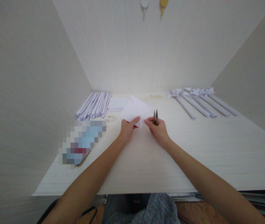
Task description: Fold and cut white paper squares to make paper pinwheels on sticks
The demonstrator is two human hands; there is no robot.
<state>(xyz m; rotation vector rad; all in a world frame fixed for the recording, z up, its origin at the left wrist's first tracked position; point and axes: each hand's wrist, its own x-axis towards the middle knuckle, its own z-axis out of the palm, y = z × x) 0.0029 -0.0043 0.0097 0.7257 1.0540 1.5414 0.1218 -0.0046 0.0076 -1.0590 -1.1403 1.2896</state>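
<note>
My left hand (127,130) is closed on a white sheet of paper (136,109), with the thumb lying on top near its lower edge. The sheet looks creased, with pointed corners. In my right hand (158,130) is a small pair of thread snips (155,117), its two dark blades pointing up and slightly apart. The right thumb and forefinger are close to the paper's right edge; whether they touch it I cannot tell. Just beyond the left hand lie a stack of white paper squares (117,103) and several small pins (111,118).
Several rolled paper sticks (94,104) are piled at the back left. Paper pinwheels on sticks (199,99) lie at the back right. A phone-like blurred object (86,141) sits at the left. Small bits (155,96) lie near the back wall, where two pins (163,3) show.
</note>
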